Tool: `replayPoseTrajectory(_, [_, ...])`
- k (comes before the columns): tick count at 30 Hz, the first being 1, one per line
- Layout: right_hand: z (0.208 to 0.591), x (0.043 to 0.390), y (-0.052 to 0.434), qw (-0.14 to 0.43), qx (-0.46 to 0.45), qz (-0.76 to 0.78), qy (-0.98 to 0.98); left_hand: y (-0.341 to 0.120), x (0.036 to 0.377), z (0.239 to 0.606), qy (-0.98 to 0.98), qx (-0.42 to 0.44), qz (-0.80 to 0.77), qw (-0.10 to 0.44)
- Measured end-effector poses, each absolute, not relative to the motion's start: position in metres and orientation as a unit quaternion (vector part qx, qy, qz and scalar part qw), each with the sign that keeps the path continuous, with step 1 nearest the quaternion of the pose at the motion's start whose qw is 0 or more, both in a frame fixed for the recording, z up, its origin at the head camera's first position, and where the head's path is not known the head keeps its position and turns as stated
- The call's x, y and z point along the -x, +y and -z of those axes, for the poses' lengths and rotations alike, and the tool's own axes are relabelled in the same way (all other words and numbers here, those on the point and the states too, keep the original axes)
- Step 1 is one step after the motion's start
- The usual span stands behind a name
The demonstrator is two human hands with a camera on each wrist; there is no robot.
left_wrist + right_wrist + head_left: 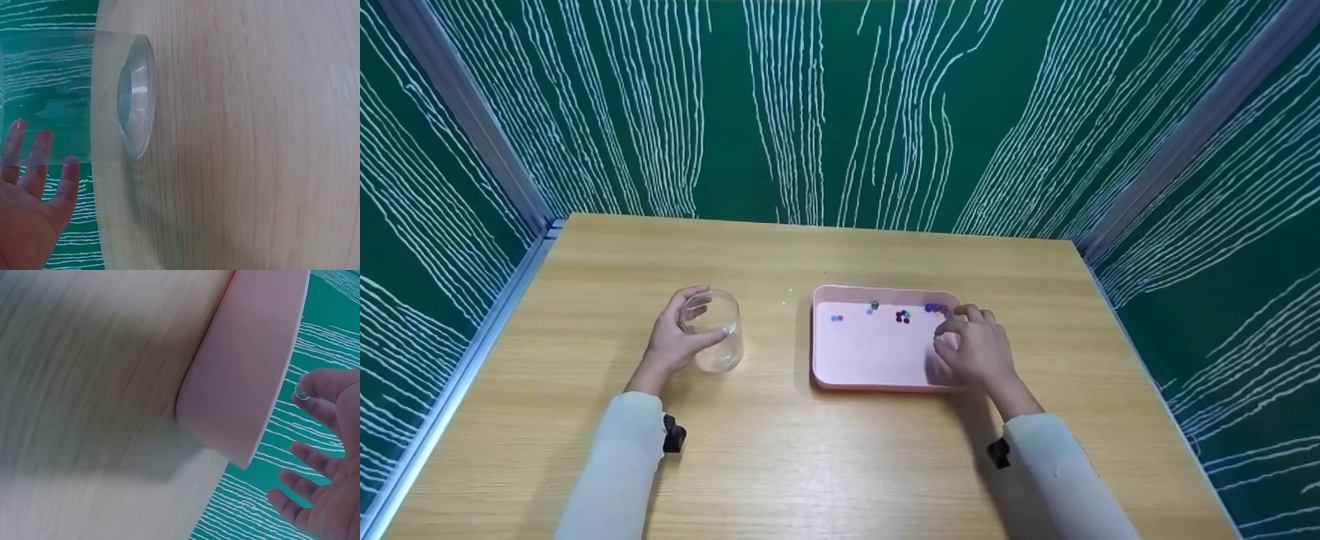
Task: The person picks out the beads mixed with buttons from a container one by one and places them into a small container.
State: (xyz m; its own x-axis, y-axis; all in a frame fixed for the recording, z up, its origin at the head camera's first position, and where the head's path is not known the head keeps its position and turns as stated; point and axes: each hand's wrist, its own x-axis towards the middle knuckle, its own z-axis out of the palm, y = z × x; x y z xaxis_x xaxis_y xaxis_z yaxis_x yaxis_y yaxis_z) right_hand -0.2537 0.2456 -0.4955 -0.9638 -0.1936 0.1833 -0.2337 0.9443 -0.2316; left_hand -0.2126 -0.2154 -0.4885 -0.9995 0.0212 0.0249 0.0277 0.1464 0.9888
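A clear cylindrical cup (723, 354) stands upright at the left of the table, and my left hand (669, 341) grips its side, thumb on the near face and fingers around the far side. In the left wrist view the cup's thick base (138, 95) shows at the tabletop, with no contents visible inside. Above the right end of a pink tray (870, 358), my right hand (981, 351) pinches a small clear bead (302, 390) between thumb and index finger; its other fingers are spread. Colored beads (903, 316) lie in the tray toward its far side.
The wooden table (780, 450) carries the cup and the tray. Green panels with white wavy lines (720, 112) rise behind and at both sides, joined by metal posts (1177, 127). Tiny pale specks (787, 300) lie between cup and tray.
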Motion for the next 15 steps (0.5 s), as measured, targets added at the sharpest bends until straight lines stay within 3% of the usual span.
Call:
replayPoseTrajectory(6, [0.497, 0.254, 0.236, 0.103, -0.125, -0.137, -0.977, -0.214, 0.212, 0.485, -0.751, 0.018, 0.660, -0.001])
replayPoseTrajectory(15, [0.496, 0.254, 0.221, 0.080, -0.107, -0.161, -0.978, -0.216, 0.213, 0.486, -0.755, 0.010, 0.655, -0.008])
